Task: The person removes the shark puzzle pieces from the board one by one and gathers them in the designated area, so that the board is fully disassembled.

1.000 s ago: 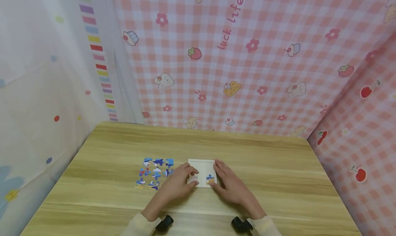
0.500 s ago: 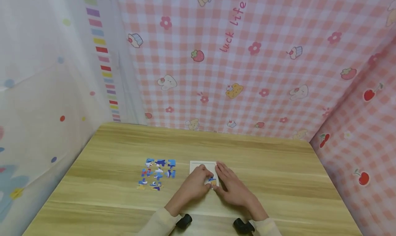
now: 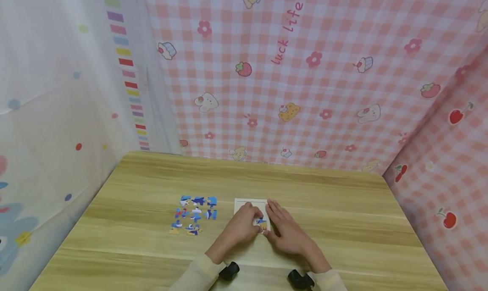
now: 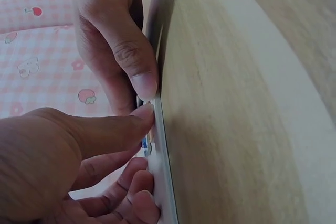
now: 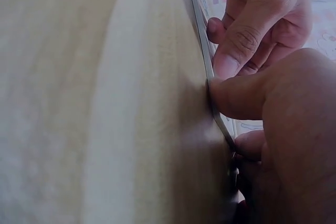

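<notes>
A white puzzle tray (image 3: 240,204) lies on the table in the head view, partly covered by both hands. At its near right corner sits a blue and yellow jigsaw puzzle piece (image 3: 262,224). My left hand (image 3: 242,225) reaches over the tray, thumb and index finger pinching at this piece. In the left wrist view, a blue bit of the puzzle piece (image 4: 145,143) shows below that thumb. My right hand (image 3: 286,232) grips the tray's right side, its fingers along the edge and its thumb at the near corner. In the right wrist view the tray's edge (image 5: 201,34) runs past both thumbs.
Several loose puzzle pieces (image 3: 195,215) lie in rows on the wooden table (image 3: 328,198), left of the tray. A pink checked cloth (image 3: 305,83) hangs behind the table, with more cloth at both sides. Black devices (image 3: 228,271) sit on both wrists.
My left hand has moved right across the tray, and its thumb and index finger have closed in on the corner piece. My right hand stays at the tray's edge. The head view has shifted slightly.
</notes>
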`<act>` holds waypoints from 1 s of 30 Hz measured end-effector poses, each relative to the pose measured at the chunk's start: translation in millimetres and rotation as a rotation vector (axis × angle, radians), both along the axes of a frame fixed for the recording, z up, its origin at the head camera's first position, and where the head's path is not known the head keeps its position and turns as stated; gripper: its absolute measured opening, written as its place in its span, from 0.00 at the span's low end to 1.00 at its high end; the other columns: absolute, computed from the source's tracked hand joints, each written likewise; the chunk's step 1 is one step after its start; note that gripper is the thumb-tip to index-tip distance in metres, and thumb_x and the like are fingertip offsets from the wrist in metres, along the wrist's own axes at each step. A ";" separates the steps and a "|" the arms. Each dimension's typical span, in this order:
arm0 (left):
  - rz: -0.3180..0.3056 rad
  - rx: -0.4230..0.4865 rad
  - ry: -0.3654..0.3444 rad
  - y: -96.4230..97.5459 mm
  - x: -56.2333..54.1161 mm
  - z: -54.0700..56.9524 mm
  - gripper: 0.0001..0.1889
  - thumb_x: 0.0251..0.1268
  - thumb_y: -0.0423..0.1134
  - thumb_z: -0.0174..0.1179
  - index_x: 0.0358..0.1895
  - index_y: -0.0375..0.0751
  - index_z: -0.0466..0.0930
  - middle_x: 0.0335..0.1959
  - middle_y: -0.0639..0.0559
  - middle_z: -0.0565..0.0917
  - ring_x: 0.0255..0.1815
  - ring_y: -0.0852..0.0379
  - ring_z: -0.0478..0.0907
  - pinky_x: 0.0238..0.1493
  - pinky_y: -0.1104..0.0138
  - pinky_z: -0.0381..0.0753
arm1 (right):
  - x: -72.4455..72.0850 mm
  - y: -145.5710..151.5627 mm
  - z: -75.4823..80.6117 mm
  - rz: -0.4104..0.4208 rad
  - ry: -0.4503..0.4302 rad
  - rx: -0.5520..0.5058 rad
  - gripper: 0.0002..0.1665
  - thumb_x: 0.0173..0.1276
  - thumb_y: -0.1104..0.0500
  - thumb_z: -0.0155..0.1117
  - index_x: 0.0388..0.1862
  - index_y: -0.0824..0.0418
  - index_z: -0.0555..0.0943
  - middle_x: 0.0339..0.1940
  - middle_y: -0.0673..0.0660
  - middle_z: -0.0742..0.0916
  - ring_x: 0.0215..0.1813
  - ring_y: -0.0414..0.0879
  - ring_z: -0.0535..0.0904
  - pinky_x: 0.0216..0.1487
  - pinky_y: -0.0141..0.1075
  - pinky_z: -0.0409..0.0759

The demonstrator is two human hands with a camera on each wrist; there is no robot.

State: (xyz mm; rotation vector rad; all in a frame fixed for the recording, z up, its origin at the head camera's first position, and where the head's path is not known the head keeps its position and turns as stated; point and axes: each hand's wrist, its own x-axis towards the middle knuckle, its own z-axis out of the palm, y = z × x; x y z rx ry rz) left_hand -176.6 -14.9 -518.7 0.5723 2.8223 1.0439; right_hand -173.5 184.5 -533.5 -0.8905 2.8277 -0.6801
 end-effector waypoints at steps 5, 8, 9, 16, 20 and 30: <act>0.006 -0.004 0.006 1.2 -1.5 2.3 0.15 0.53 0.32 0.74 0.45 0.38 0.84 0.38 0.51 0.78 0.42 0.56 0.74 0.49 0.63 0.77 | 0.0 -0.4 -0.6 0.000 0.002 -0.004 0.46 0.77 0.48 0.58 0.81 0.71 0.54 0.85 0.65 0.56 0.86 0.61 0.48 0.82 0.57 0.52; -0.001 0.001 0.007 2.1 -2.6 2.8 0.14 0.53 0.31 0.73 0.44 0.37 0.84 0.36 0.50 0.79 0.40 0.58 0.73 0.47 0.65 0.76 | 0.2 -0.3 -1.1 -0.001 0.002 -0.006 0.46 0.77 0.48 0.58 0.81 0.70 0.54 0.85 0.65 0.56 0.86 0.61 0.48 0.83 0.56 0.51; -0.004 0.009 0.003 2.2 -2.7 2.7 0.14 0.53 0.31 0.73 0.44 0.37 0.84 0.35 0.50 0.79 0.39 0.58 0.73 0.47 0.65 0.76 | 0.3 -0.2 -1.3 -0.001 0.003 -0.005 0.46 0.77 0.48 0.58 0.81 0.70 0.54 0.85 0.65 0.56 0.86 0.61 0.48 0.83 0.56 0.51; -0.021 0.021 -0.013 1.2 -2.1 3.5 0.16 0.53 0.29 0.73 0.47 0.32 0.85 0.35 0.50 0.78 0.40 0.58 0.71 0.47 0.65 0.76 | 0.1 0.1 -3.1 0.003 -0.005 -0.019 0.46 0.77 0.48 0.59 0.81 0.70 0.54 0.85 0.64 0.55 0.86 0.61 0.48 0.82 0.57 0.51; -0.040 -0.008 -0.006 2.3 -2.4 6.2 0.16 0.54 0.29 0.72 0.47 0.31 0.85 0.36 0.50 0.77 0.40 0.57 0.71 0.48 0.65 0.76 | 0.2 0.4 -4.1 0.002 -0.002 -0.020 0.46 0.77 0.48 0.59 0.81 0.70 0.54 0.85 0.64 0.55 0.86 0.60 0.47 0.82 0.57 0.51; -0.119 -0.118 0.056 0.9 -8.6 8.8 0.12 0.56 0.30 0.70 0.45 0.34 0.88 0.34 0.52 0.78 0.38 0.59 0.70 0.45 0.68 0.75 | 1.2 -0.8 -5.5 0.000 0.061 -0.043 0.44 0.76 0.50 0.60 0.80 0.72 0.57 0.84 0.67 0.59 0.84 0.64 0.53 0.79 0.60 0.55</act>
